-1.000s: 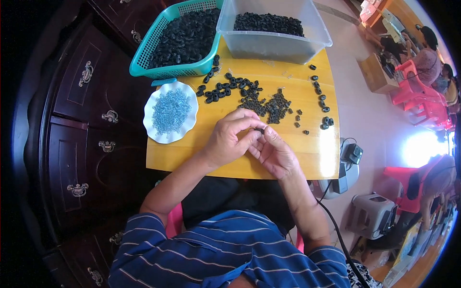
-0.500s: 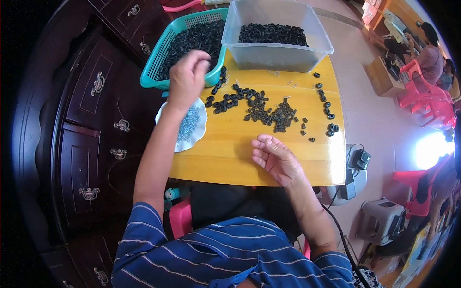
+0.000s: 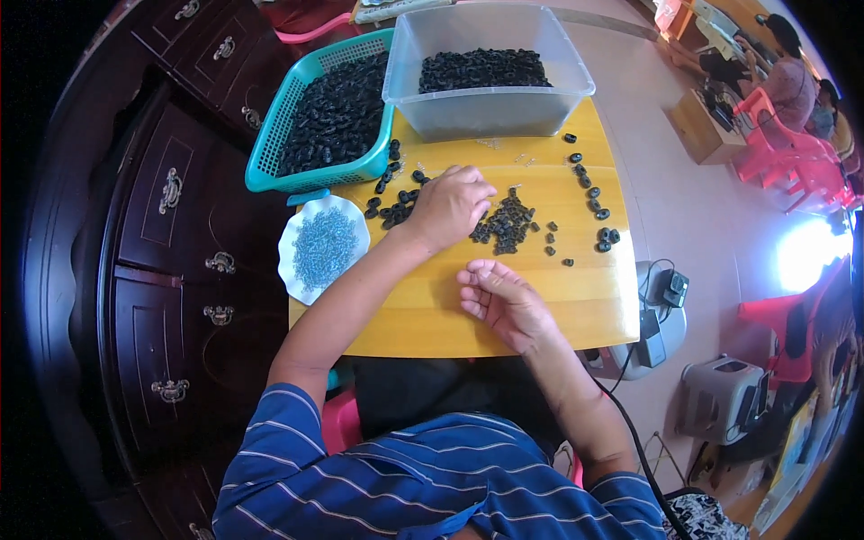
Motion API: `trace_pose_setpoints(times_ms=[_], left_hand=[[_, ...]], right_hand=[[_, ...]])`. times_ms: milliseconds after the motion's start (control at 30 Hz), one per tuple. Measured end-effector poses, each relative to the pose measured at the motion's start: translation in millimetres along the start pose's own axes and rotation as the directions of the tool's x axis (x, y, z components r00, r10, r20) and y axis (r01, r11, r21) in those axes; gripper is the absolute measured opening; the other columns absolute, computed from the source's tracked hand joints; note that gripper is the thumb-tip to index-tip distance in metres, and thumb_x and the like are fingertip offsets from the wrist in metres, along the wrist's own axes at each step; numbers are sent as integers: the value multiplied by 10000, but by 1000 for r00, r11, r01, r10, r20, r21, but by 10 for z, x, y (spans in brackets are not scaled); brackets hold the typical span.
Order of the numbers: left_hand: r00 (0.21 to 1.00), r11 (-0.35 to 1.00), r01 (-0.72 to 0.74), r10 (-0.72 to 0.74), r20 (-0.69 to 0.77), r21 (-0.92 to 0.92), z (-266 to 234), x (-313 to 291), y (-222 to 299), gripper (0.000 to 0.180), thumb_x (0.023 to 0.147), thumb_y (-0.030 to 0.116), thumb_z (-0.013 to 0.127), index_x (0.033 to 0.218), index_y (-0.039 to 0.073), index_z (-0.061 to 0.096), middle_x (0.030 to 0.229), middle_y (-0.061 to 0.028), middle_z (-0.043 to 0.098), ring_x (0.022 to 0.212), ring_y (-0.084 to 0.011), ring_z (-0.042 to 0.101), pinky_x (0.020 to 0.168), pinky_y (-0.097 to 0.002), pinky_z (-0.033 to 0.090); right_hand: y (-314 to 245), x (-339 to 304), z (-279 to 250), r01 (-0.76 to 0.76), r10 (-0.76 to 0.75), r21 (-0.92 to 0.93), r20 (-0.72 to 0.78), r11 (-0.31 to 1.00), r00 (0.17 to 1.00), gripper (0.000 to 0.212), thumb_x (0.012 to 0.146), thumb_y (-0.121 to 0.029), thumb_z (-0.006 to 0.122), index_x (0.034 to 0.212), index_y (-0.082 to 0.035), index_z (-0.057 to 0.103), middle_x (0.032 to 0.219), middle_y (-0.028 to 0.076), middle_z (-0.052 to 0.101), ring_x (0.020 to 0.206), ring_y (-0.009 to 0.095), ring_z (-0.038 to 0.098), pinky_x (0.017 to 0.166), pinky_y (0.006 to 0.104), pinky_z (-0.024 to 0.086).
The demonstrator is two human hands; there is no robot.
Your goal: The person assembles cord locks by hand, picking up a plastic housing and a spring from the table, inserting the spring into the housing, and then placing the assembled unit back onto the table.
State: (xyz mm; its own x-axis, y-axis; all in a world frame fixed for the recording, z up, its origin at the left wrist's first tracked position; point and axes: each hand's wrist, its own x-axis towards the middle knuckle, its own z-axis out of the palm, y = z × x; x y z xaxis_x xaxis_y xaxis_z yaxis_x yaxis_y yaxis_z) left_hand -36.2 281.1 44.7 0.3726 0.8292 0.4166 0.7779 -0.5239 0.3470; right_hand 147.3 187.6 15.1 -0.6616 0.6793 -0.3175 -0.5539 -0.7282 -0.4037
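Note:
My left hand point(image 3: 453, 209) is over the left part of a pile of small dark pieces point(image 3: 506, 225). Its fingers are drawn together and point down, the tips hidden, so whatever they hold cannot be made out. Nearer to me, my right hand point(image 3: 506, 304) hovers above the table's front part, palm turned inward. Its fingers are curled toward the thumb, with anything between them too small to name. Beside my left wrist, larger black oval pieces with holes point(image 3: 394, 214) lie partly covered. A white wavy-edged plate point(image 3: 286, 256) of small clear bluish pieces point(image 3: 326, 247) sits left of my left forearm.
At the back of the yellow table point(image 3: 396, 337) stand a green basket point(image 3: 261, 162) and a clear plastic bin point(image 3: 490, 117), both holding black pieces. Several black pieces point(image 3: 594, 193) line the right edge. Dark drawers point(image 3: 153, 315) rise at left; people sit far right.
My left hand has come away from the green basket, moving right and nearer, down to the small dark pieces. My right hand stays curled in nearly the same place. The view has shifted slightly.

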Motion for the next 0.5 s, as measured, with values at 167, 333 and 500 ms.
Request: trace_pose_setpoints(times_ms=[167, 333, 500], left_hand=[[997, 1000, 4, -6, 71, 19, 132, 153, -32, 107, 820, 158, 733, 888, 81, 764, 876, -70, 669, 902, -284, 641, 805, -411, 526], [991, 998, -17, 10, 132, 58, 179, 216, -35, 89, 812, 171, 738, 856, 98, 762, 835, -61, 671, 876, -286, 636, 804, -417, 513], [991, 987, -70, 52, 122, 143, 190, 232, -24, 79, 831, 162, 717, 826, 84, 709, 847, -77, 667, 857, -297, 627, 798, -423, 502]], right_hand=[[-13, -7, 7, 17, -17, -3, -14, 1000, 1000, 187, 1019, -152, 602, 1183, -62, 610, 1102, 89, 701, 936, 163, 693, 870, 311, 571], [-24, 6, 11, 13, -13, 5, -15, 1000, 1000, 180, 1019, -158, 607, 1173, -65, 615, 1089, 83, 705, 926, 157, 694, 845, 301, 577], [-20, 13, 11, 14, -14, -6, -30, 1000, 999, 174, 1020, -156, 604, 1168, -67, 619, 1083, 80, 706, 917, 155, 693, 846, 300, 577]])
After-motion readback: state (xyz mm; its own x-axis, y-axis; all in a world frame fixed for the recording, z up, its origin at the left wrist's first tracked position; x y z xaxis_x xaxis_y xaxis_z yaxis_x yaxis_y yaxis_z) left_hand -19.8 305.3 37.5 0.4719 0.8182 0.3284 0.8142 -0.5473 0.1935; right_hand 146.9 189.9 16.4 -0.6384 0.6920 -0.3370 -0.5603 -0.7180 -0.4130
